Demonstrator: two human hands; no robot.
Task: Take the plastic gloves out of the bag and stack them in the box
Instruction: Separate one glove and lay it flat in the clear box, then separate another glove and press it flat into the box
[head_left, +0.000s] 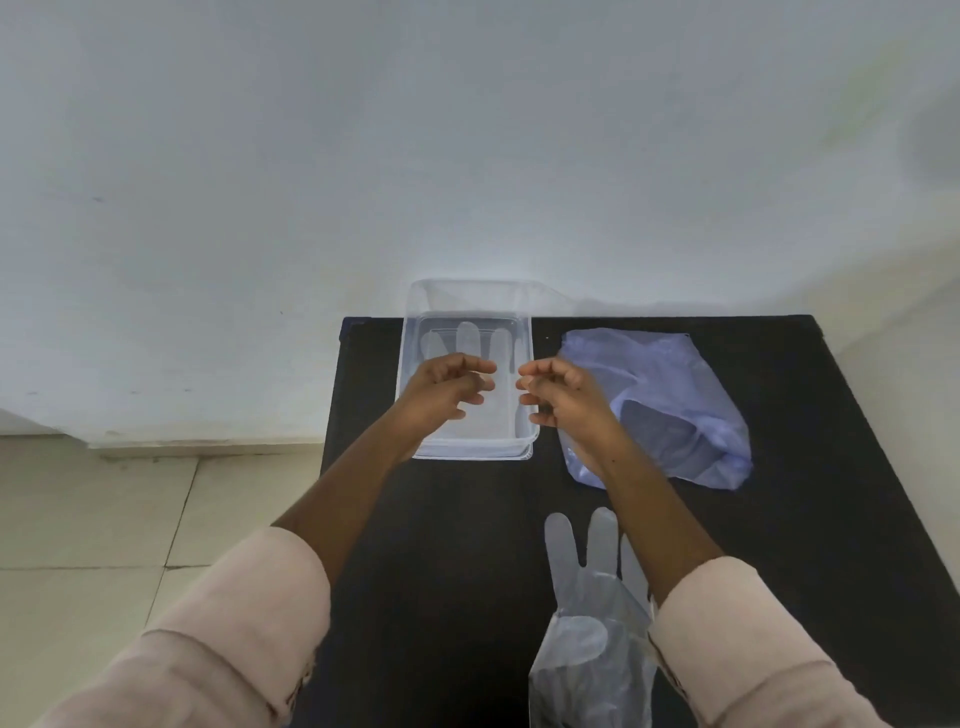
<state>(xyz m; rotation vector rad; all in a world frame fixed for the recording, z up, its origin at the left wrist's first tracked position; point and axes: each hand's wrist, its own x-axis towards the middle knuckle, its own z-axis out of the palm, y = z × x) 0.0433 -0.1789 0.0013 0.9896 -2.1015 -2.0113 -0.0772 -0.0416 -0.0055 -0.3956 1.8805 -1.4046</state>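
A clear plastic box (470, 451) stands at the far edge of the black table (457, 545). A see-through plastic glove (470, 338) lies flat inside it, fingers pointing away. My left hand (447, 389) hovers over the box with fingers curled and apart, holding nothing. My right hand (558, 392) hangs at the box's right rim, fingers also loosely bent and empty. To the right lies the pale blue plastic bag (670, 405), crumpled and partly behind my right wrist. A second clear glove (587, 613) rests near the table's front, beside my right forearm.
A white wall rises right behind the table. Beige floor tiles (104, 519) lie off the table's left edge. Dark tabletop shows between the box and the near glove.
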